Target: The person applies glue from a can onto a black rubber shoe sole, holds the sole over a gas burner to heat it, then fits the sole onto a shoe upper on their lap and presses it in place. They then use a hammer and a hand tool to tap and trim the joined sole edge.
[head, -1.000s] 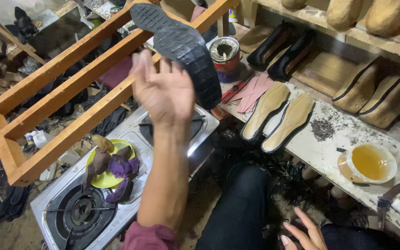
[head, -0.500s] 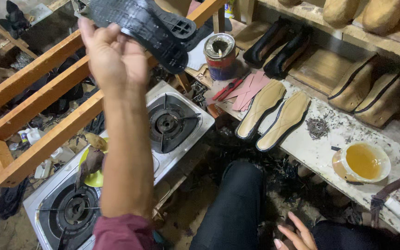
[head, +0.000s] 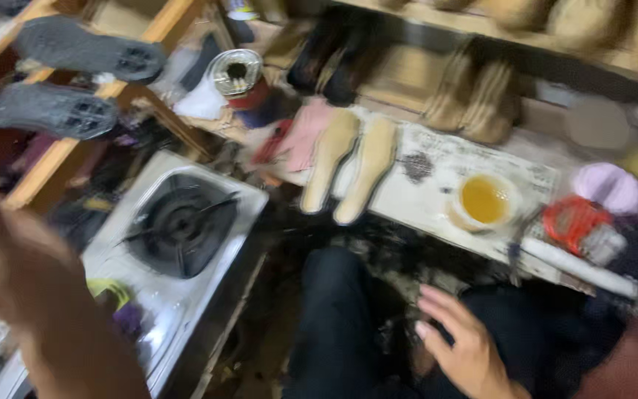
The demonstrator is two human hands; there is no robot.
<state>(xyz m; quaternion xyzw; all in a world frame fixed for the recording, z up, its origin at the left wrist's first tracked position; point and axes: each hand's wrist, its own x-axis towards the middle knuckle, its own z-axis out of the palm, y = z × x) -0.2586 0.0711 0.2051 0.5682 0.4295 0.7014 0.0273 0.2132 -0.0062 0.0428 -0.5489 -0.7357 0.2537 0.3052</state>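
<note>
Cluttered workbench [head: 437, 199], stove [head: 179, 222] (blurred), insoles [head: 352, 166]

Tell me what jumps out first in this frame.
Two dark rubber shoe soles lie across the wooden rack at top left, above a white gas stove with a black burner. Centre, a pair of tan insoles rests on the worktable beside a small bowl of yellow liquid. The blurred left hand fills the lower-left corner, holding nothing visible.

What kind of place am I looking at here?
Most likely a small shoemaking workshop. Two dark shoe soles lie on a wooden rack, a pair of tan insoles sits on the workbench beside a bowl of yellowish liquid, perhaps glue, and a gas stove stands below.
</note>
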